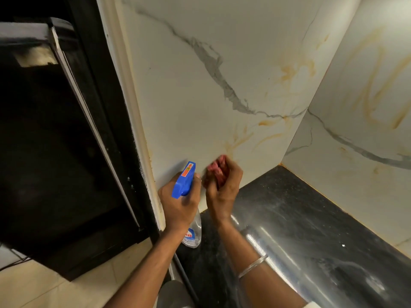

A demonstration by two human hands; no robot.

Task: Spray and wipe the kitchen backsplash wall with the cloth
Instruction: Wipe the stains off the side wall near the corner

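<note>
The white marble-look backsplash wall [200, 90] with grey veins and orange-brown streaks fills the upper middle. My left hand [178, 203] grips a clear spray bottle [194, 232] by its neck, its blue trigger head [184, 181] pointing up at the wall. Just to its right, my right hand [222, 187] holds a bunched red cloth [216, 167] low against the wall, blurred by motion. A metal bangle sits on my right wrist.
A black stone countertop [300, 218] runs below the wall into the corner, where a second tiled wall [355, 130] with orange streaks meets it. A dark appliance [55, 141] stands at the left beside a cream trim strip. Beige floor tiles [33, 285] show at the lower left.
</note>
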